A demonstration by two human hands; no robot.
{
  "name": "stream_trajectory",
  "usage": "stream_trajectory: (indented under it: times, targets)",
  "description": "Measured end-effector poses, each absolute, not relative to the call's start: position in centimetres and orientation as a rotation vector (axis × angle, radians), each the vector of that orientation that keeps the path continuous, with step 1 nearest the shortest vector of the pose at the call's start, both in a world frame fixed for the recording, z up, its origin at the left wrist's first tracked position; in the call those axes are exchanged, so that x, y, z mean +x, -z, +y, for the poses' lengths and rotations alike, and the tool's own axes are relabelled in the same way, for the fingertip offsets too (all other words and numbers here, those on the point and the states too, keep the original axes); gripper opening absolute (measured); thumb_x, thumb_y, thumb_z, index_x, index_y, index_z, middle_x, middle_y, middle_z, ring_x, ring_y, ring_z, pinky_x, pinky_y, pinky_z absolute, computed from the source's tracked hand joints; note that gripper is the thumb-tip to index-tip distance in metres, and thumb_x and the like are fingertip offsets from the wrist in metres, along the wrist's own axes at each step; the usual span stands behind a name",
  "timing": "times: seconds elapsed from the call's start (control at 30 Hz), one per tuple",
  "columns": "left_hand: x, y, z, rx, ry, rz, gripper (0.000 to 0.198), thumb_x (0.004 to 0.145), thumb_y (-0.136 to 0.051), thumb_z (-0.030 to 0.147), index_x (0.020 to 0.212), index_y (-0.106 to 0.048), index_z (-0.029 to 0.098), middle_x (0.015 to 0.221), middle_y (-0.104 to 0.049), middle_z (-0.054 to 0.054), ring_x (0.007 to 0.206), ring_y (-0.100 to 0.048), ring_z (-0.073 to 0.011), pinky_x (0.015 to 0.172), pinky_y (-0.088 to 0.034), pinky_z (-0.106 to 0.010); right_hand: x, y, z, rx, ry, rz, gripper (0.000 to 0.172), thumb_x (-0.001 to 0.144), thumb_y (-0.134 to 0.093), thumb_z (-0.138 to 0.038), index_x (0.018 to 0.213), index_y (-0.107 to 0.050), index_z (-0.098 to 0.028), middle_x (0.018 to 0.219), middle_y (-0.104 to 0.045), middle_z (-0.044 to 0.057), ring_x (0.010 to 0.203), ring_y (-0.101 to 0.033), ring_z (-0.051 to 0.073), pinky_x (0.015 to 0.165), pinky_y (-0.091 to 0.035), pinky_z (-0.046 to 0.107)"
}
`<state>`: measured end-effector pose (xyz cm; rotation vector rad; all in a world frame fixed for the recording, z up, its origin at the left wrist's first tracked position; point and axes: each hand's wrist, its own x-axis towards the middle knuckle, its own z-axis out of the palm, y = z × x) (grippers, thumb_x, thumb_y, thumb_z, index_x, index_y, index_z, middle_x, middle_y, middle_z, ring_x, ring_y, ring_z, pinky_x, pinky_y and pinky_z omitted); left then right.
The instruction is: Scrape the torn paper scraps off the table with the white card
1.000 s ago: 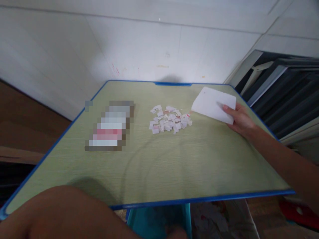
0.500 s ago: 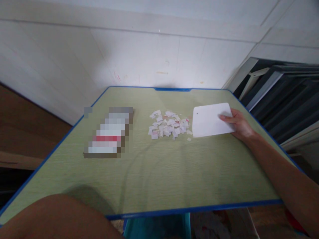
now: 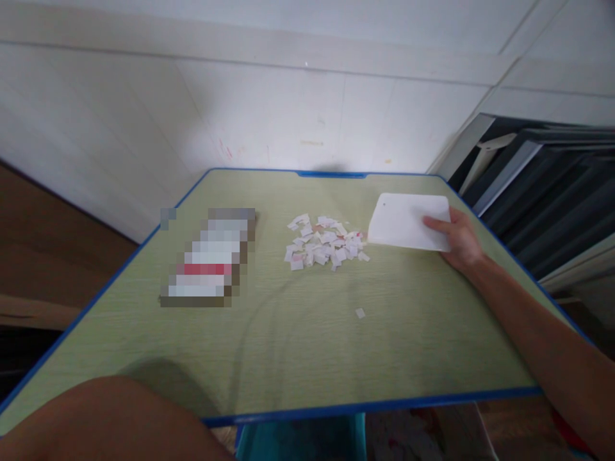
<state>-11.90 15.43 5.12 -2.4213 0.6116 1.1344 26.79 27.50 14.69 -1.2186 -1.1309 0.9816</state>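
Observation:
My right hand (image 3: 461,240) grips the right edge of a thin white plastic board (image 3: 408,224), thumb on its upper face. The board has rounded corners and a small hole near its far left corner. Its left edge reaches the right side of a loose pile of small white paper scraps (image 3: 327,240); I cannot tell whether it touches them. Some scraps show pink or red marks. One single scrap (image 3: 360,313) lies apart, closer to the table's front. My left hand is out of view.
A blurred-out flat item (image 3: 206,256) lies on the left of the green, blue-edged table (image 3: 298,358). A bare knee (image 3: 110,416) shows at lower left. Below the front edge is a teal bin (image 3: 302,438). Dark panels (image 3: 557,173) lean at the right by the white wall.
The white board has shifted slightly toward the wall and its angle has changed. One paper scrap has moved from the pile's right edge toward the table's front.

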Motion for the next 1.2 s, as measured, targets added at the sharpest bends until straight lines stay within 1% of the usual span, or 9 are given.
stream_trajectory:
  times: [0.07, 0.13, 0.27, 0.43, 0.6, 0.7, 0.93, 1.1, 1.2]
  targets:
    - [-11.8, -5.2, 15.5, -2.543, -1.021, 0.596, 0.026, 0.048, -0.046, 0.026, 0.057, -0.063, 0.044, 0.038, -0.049, 0.0, 0.033, -0.044, -0.015, 0.033, -0.019, -0.023, 27.0, -14.9, 27.5, -1.183, -1.008, -1.076, 0.023, 0.066, -0.063, -0.022, 0.089, -0.059, -0.02, 0.087, -0.065, 0.002, 0.063, -0.059, 0.015, 0.058, -0.047, 0.028]
    - [-11.7, -5.3, 15.5, -2.651, -0.912, 0.577, 0.027, 0.051, -0.046, 0.026, 0.061, -0.064, 0.044, 0.04, -0.05, 0.001, 0.034, -0.044, -0.0147, 0.034, -0.021, -0.023, 27.1, -15.0, 27.5, -1.153, -0.998, -1.028, 0.023, 0.066, -0.063, -0.019, 0.089, -0.058, -0.021, 0.087, -0.065, 0.001, 0.063, -0.059, 0.015, 0.057, -0.046, 0.027]
    - [-12.2, -5.7, 15.5, -2.836, -0.716, 0.551, 0.026, 0.053, -0.044, 0.028, 0.057, -0.062, 0.046, 0.039, -0.05, 0.003, 0.033, -0.043, -0.0132, 0.034, -0.021, -0.023, 27.1, -15.1, 27.4, -1.176, -1.008, -1.039, 0.023, 0.065, -0.064, -0.019, 0.088, -0.059, -0.02, 0.088, -0.065, 0.002, 0.063, -0.059, 0.015, 0.057, -0.047, 0.027]
    - [-12.1, -5.8, 15.3, -2.98, -0.57, 0.539, 0.027, 0.051, -0.043, 0.026, 0.058, -0.063, 0.045, 0.04, -0.051, 0.003, 0.032, -0.042, -0.0122, 0.035, -0.02, -0.022, 26.9, -15.0, 27.4, -1.198, -0.992, -1.098, 0.026, 0.063, -0.066, -0.022, 0.089, -0.061, -0.021, 0.087, -0.064, 0.002, 0.065, -0.058, 0.014, 0.059, -0.047, 0.028]
    - [-12.1, -5.3, 15.4, -3.041, -0.568, 0.57, 0.029, 0.05, -0.044, 0.024, 0.062, -0.064, 0.044, 0.043, -0.052, 0.003, 0.034, -0.044, -0.0125, 0.036, -0.021, -0.021, 27.4, -15.4, 27.2, -1.325, -1.002, -1.122, 0.021, 0.06, -0.068, -0.023, 0.08, -0.063, -0.019, 0.075, -0.064, 0.002, 0.053, -0.056, 0.013, 0.048, -0.045, 0.026]
    - [-12.5, -5.2, 15.1, -3.043, -0.597, 0.583, 0.028, 0.05, -0.045, 0.024, 0.06, -0.063, 0.043, 0.043, -0.052, 0.003, 0.034, -0.045, -0.0135, 0.035, -0.022, -0.022, 27.6, -15.8, 26.7, -1.352, -1.088, -1.217, 0.021, 0.061, -0.067, -0.024, 0.08, -0.062, -0.018, 0.073, -0.064, 0.002, 0.052, -0.056, 0.013, 0.046, -0.043, 0.024]
    - [-12.1, -4.7, 14.0, -3.022, -0.68, 0.616, 0.027, 0.05, -0.044, 0.024, 0.054, -0.063, 0.041, 0.041, -0.051, 0.003, 0.032, -0.042, -0.0118, 0.034, -0.019, -0.021, 25.6, -15.9, 25.6, -1.293, -1.283, -1.465, 0.021, 0.064, -0.066, -0.025, 0.083, -0.062, -0.016, 0.073, -0.064, 0.001, 0.056, -0.057, 0.012, 0.049, -0.043, 0.022]
    - [-14.1, -5.4, 15.5, -3.01, -0.704, 0.659, 0.026, 0.052, -0.043, 0.025, 0.05, -0.062, 0.042, 0.035, -0.047, 0.002, 0.027, -0.036, -0.009, 0.032, -0.015, -0.021, 24.3, -15.7, 25.3, -1.273, -1.275, -1.593, 0.022, 0.064, -0.066, -0.026, 0.084, -0.062, -0.017, 0.075, -0.065, 0.001, 0.06, -0.058, 0.012, 0.052, -0.044, 0.022]
    - [-14.6, -5.6, 16.0, -3.013, -0.692, 0.682, 0.026, 0.053, -0.043, 0.025, 0.051, -0.063, 0.041, 0.034, -0.046, 0.002, 0.026, -0.033, -0.0071, 0.032, -0.014, -0.02, 24.1, -15.6, 25.2, -1.234, -1.259, -1.523, 0.022, 0.065, -0.065, -0.027, 0.085, -0.062, -0.019, 0.075, -0.065, 0.001, 0.06, -0.058, 0.013, 0.053, -0.046, 0.024]
